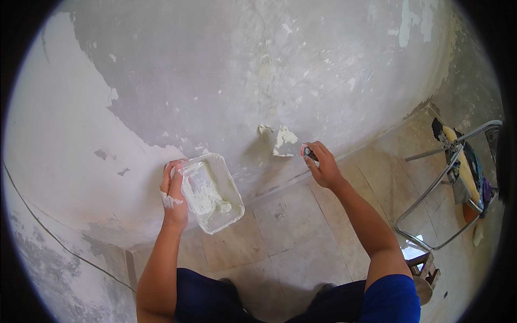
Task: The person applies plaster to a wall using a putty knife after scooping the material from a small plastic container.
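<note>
My left hand (175,189), smeared with white paste, grips the left side of a pale rectangular tub (233,196). Inside the tub, white filler paste (203,189) coats the bottom and sides. In my right hand (325,168) is the handle of a putty knife (293,146), fingers wrapped round it. A lump of paste covers much of its blade, which points left toward the wall. Just left of the blade, a small dab of paste (264,129) sits on the wall.
The grey wall (177,86) has patchy white coating, mostly at the left. A metal-framed chair (425,207) with cloths on it stands at the right, near a small wooden stool (425,272). A cable (59,242) runs down the left side. Tiles (291,223) cover the floor.
</note>
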Motion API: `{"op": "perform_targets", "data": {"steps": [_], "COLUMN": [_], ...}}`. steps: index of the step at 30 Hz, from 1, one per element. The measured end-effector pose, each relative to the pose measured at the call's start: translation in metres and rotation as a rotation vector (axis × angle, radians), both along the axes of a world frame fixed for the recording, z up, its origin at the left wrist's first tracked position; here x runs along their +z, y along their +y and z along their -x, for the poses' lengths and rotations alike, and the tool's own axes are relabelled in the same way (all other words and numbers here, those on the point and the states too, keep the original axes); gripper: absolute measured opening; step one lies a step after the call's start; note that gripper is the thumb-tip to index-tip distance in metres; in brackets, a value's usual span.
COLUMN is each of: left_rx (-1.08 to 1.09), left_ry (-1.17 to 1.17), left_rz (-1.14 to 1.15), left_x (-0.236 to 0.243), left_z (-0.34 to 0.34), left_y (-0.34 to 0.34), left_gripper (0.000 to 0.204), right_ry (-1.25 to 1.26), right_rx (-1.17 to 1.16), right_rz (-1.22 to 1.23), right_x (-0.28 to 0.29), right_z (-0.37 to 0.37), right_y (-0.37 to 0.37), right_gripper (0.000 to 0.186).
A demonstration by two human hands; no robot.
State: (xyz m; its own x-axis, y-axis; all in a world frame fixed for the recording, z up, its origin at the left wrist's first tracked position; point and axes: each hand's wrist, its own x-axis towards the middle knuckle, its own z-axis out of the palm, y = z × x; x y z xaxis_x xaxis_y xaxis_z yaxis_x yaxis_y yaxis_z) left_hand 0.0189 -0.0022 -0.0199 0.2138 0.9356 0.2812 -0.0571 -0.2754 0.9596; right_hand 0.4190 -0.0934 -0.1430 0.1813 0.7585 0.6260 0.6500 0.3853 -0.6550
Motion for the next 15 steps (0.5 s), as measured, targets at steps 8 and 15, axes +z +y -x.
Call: {"op": "perform_targets", "data": {"steps": [8,15], "left_rx": [-0.014,-0.015], "left_ry": [0.018,0.038], "left_rz": [-0.029,-0.088], "left_x": [0.004,0.003], "left_z": [0.0,0.002], "left_y": [-0.003,-0.003], "left_gripper": [0.025,0.024], "right_ry": [0.133,0.653], "right_rx": [0.159,0.31], "right_rz": [0.076,0.168], "right_x": [0.041,0.041], "right_z": [0.043,0.046], "right_y": [0.01,0.027], "right_gripper": [0.025,0.04]}}
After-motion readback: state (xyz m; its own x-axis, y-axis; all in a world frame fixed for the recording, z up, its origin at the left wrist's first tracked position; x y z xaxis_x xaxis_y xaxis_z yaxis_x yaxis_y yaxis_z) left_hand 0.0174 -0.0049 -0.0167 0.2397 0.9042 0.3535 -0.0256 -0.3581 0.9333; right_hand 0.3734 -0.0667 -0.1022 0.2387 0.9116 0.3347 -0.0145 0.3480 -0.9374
